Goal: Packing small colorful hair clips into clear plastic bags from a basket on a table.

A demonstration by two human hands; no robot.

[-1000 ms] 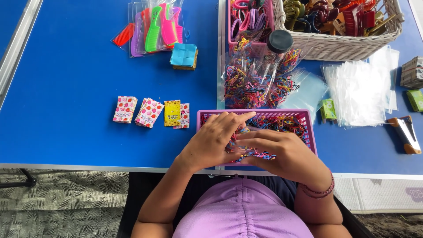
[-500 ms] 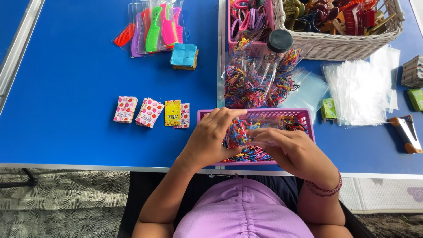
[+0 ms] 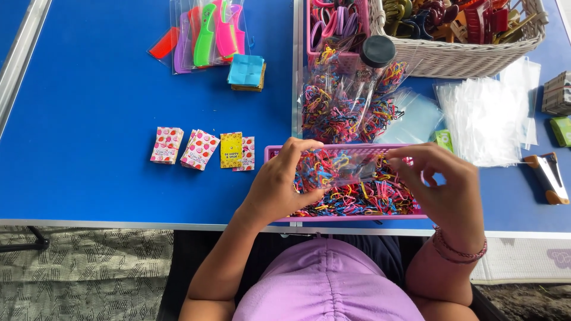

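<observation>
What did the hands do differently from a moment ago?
Both hands came up out of the pink plastic basket of colourful tiny elastic bands. The left hand and right hand moved apart and now hold a small clear plastic bag of bands stretched between them above the basket. The card stacks, packed combs and white wicker basket stayed put.

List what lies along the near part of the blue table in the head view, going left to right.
Patterned card stacks → yellow card → left hand → small clear bag of coloured bands held over the purple basket → right hand → stapler.
</observation>
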